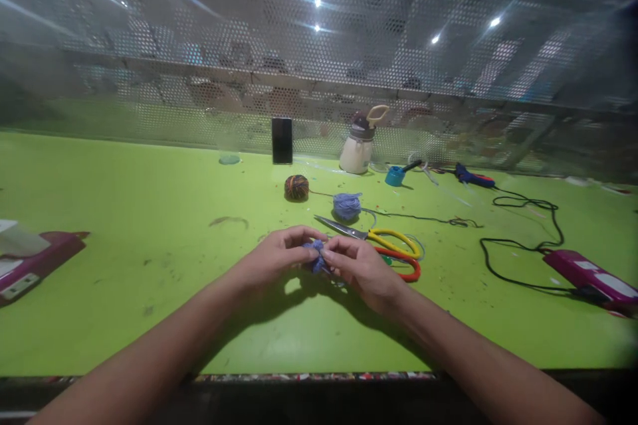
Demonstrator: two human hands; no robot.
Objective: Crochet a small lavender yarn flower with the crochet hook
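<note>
Between my two hands is a small piece of blue-purple yarn work, partly covered by the fingers. My left hand pinches its left side between thumb and fingers. On the other side, the thumb and fingertips of my right hand are closed on it too. Just beyond the hands lie scissors with yellow and red handles, partly hidden behind my right hand. A ball of blue-purple yarn sits behind the scissors, and a dark multicoloured yarn ball rests to its left.
A phone and a cream bottle stand by the perforated panel. A blue pot and a blue glue gun are at the back right. Purple power strips lie left and right, with a black cord.
</note>
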